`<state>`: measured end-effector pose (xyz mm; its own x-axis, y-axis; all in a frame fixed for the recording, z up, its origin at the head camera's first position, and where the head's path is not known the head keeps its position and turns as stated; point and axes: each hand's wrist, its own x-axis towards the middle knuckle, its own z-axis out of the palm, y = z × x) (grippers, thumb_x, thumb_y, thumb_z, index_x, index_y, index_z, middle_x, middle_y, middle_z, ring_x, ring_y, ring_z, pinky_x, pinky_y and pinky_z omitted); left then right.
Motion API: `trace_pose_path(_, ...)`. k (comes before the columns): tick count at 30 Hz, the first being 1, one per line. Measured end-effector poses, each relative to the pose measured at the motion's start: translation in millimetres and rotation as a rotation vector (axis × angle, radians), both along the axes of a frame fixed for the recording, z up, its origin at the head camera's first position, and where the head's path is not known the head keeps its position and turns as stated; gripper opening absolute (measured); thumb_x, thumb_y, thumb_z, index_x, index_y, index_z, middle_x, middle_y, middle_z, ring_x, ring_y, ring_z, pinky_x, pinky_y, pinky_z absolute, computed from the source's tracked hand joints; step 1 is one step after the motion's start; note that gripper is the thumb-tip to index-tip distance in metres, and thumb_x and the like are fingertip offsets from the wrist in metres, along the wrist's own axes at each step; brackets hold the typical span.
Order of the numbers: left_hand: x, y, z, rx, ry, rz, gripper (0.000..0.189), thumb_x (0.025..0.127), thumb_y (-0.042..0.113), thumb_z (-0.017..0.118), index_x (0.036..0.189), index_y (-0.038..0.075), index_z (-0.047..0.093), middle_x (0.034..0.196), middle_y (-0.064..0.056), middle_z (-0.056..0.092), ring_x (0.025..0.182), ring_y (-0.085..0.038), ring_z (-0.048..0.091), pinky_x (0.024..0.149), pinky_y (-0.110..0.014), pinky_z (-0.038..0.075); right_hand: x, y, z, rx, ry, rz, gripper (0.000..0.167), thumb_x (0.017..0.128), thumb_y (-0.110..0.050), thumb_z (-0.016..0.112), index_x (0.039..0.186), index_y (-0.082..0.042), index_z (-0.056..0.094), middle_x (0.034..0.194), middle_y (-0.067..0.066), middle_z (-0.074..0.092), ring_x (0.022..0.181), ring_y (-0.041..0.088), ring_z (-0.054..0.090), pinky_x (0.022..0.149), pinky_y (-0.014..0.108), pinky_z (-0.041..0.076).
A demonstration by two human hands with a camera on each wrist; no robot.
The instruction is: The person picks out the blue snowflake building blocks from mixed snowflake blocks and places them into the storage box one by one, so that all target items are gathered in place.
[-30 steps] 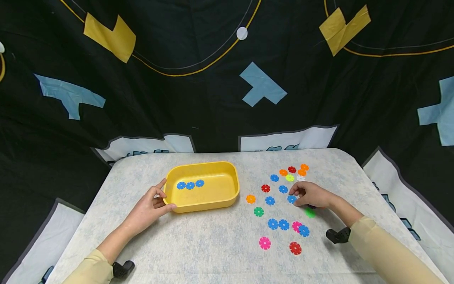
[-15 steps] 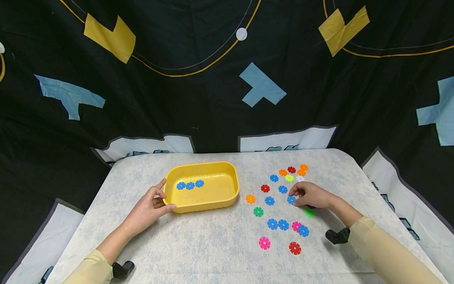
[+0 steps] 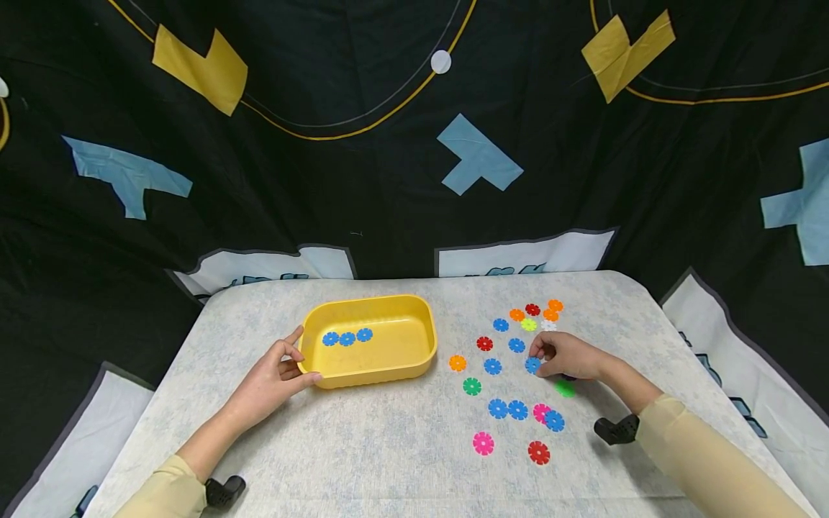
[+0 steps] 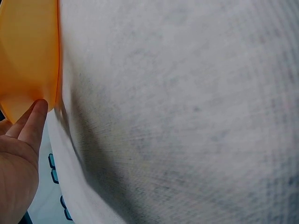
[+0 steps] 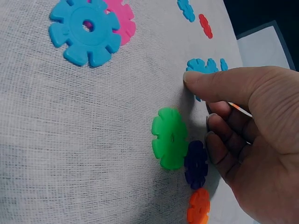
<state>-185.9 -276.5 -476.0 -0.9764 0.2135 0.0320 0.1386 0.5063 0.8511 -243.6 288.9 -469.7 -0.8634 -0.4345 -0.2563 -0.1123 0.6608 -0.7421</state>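
My left hand [image 3: 275, 370] grips the left end of a yellow plastic tray [image 3: 424, 363], thumb on its near side and fingers along its left rim. Inside the tray lie three blue notched discs [image 3: 347, 339], close together in a row. At the right of the table, my right hand [image 3: 570, 356] pinches a blue notched disc [image 3: 532, 365] between thumb and fingers, low over the cloth. In the right wrist view the thumb [image 5: 219, 84] covers part of this disc. Under and beside that hand are a green disc [image 5: 169, 139], a dark purple one [image 5: 196, 164] and an orange one [image 5: 198, 206].
Several loose discs lie scattered around the right hand, among them a red disc [image 3: 539, 452], a pink disc [image 3: 483, 443] and an orange disc [image 3: 458, 362]. A blue disc [image 3: 554, 421] overlaps a pink one. Behind the cloth-covered table [image 3: 363, 446] hangs a black curtain [image 3: 388, 208].
My right fingertips and the blue disc at them have shifted very slightly. The left hand, the tray and the other discs stay where they were.
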Motion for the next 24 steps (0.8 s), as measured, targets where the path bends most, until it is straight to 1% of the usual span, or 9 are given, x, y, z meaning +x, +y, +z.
trace_pose_path(6, 0.2, 0.5, 1.0, -0.010, 0.003, 0.004, 0.060, 0.088, 0.042, 0.082, 0.112, 0.002, 0.044, 0.170, -0.010, 0.018, 0.127, -0.038, 0.059, 0.097, -0.027, 0.053, 3.3, -2.1, 1.8, -0.038, 0.031, 0.048, 0.026, 0.088, 0.001, 0.077, 0.109, -0.002, 0.063, 0.094, 0.010, 0.057, 0.090, 0.025, 0.051, 0.073, 0.027, 0.048)
trace_pose_path(12, 0.9, 0.8, 1.2, -0.018, 0.001, 0.007, 0.060, 0.087, 0.043, 0.082, 0.111, 0.002, 0.044, 0.170, -0.009, 0.018, 0.127, -0.038, 0.059, 0.097, -0.028, 0.053, 4.1, -3.4, 2.0, -0.025, 0.049, 0.056, 0.024, 0.088, 0.002, 0.075, 0.110, -0.004, 0.066, 0.095, 0.008, 0.061, 0.089, 0.025, 0.053, 0.073, 0.027, 0.050)
trace_pose_path(20, 0.7, 0.8, 0.8, -0.011, 0.005, 0.003, 0.060, 0.087, 0.041, 0.082, 0.112, 0.002, 0.043, 0.170, -0.009, 0.018, 0.128, -0.038, 0.058, 0.097, -0.028, 0.053, 2.9, -5.1, 2.2, -0.019, 0.037, 0.073, 0.024, 0.089, 0.000, 0.076, 0.111, -0.006, 0.067, 0.094, 0.009, 0.061, 0.088, 0.025, 0.053, 0.070, 0.027, 0.049)
trace_pose_path(24, 0.8, 0.9, 1.2, -0.012, 0.007, 0.002, 0.059, 0.087, 0.041, 0.082, 0.111, 0.003, 0.043, 0.170, -0.009, 0.018, 0.129, -0.039, 0.057, 0.098, -0.029, 0.053, 2.4, -4.2, 2.0, -0.037, 0.022, 0.073, 0.025, 0.090, -0.002, 0.076, 0.113, -0.006, 0.068, 0.096, 0.009, 0.061, 0.089, 0.025, 0.053, 0.071, 0.027, 0.050)
